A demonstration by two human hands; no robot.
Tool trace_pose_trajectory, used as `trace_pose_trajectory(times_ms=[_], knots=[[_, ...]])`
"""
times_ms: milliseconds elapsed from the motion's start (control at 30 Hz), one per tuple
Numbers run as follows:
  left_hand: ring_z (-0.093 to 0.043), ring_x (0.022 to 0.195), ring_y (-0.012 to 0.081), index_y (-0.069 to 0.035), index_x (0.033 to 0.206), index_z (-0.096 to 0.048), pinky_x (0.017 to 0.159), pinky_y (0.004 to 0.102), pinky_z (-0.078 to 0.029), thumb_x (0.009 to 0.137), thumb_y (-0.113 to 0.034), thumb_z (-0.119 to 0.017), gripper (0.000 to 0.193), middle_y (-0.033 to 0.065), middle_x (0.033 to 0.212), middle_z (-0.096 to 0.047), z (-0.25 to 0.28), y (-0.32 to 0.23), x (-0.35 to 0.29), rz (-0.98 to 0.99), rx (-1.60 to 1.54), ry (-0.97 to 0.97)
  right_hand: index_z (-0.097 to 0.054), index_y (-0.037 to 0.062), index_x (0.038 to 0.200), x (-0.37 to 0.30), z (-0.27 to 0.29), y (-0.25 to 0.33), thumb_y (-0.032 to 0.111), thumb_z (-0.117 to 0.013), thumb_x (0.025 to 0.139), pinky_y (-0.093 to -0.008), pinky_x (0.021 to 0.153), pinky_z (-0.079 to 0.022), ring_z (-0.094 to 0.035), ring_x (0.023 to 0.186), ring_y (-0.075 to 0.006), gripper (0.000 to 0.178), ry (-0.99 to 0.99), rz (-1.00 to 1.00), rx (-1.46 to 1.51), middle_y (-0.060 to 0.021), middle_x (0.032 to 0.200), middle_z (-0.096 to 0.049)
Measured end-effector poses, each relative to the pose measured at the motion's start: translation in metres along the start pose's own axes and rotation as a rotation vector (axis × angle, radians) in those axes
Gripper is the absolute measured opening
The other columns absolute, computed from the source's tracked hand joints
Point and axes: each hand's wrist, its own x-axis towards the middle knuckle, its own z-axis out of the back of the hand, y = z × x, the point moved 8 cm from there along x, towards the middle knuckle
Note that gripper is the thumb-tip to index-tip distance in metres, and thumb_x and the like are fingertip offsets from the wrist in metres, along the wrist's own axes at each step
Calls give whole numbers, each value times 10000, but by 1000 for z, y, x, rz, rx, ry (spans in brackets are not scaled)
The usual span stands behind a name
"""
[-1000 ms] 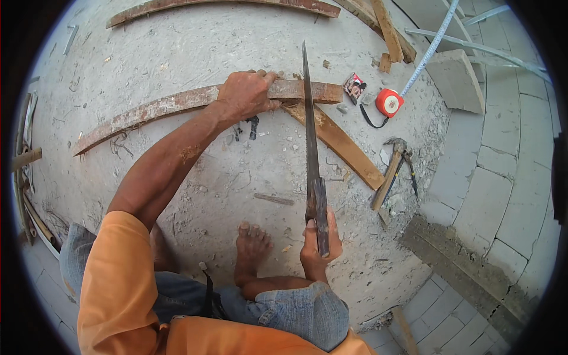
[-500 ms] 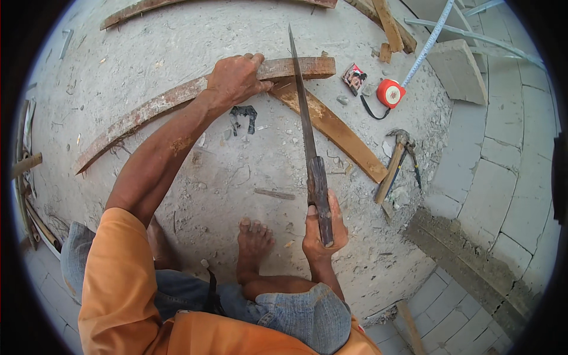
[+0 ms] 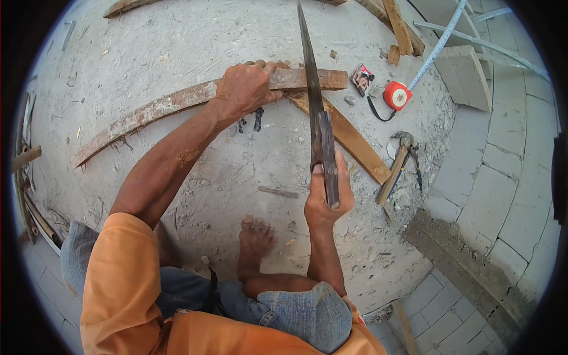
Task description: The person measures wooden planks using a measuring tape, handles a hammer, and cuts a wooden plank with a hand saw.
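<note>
My left hand (image 3: 244, 87) presses down on a long curved wooden strip (image 3: 154, 111) that lies on the rough concrete floor. Its right end rests across a straight brown plank (image 3: 349, 139). My right hand (image 3: 324, 198) grips the handle of a long dark machete (image 3: 313, 94), blade raised and pointing away from me, over the strip's right end. My bare foot (image 3: 255, 239) is planted on the floor below the hands.
A red tape measure (image 3: 397, 94) with its blue tape pulled out lies at the upper right, a small printed packet (image 3: 361, 78) beside it. A claw hammer (image 3: 397, 168) rests right of the plank. More wood strips (image 3: 399, 26) lie at the back. Paving blocks (image 3: 503, 171) border the right.
The curved strip and my left hand have shifted further away from me. My right hand has lifted the machete higher, blade tip now near the top of the view.
</note>
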Motion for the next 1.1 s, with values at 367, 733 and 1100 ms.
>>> trace_pose_trajectory(times_ms=[367, 733, 1100], knots=[[-708, 869, 352, -19, 1014, -622, 740, 459, -570, 774, -449, -822, 532, 176, 928, -706, 4, 2, 19, 24, -46, 61, -546, -167, 1261, -72, 46, -22, -51, -625, 873, -380, 899, -570, -724, 1041, -346, 413, 16, -99, -81, -305, 1155, -688], [-702, 934, 322, -38, 1061, -615, 761, 442, -574, 782, -450, -815, 537, 154, 979, -688, 11, 13, 7, 60, 32, -32, -573, -150, 1261, -48, 87, -4, 24, -688, 867, -308, 666, -567, -711, 731, -216, 445, -102, -125, 174, -259, 1035, -720], [-668, 966, 262, -63, 1061, -629, 826, 400, -527, 707, -314, -865, 494, 96, 978, -667, 13, -12, -19, -12, 101, -279, -581, -91, 1309, -29, 41, -2, -16, -654, 889, -256, 533, -490, -587, 603, -133, 433, -75, -123, 234, -147, 958, -695]])
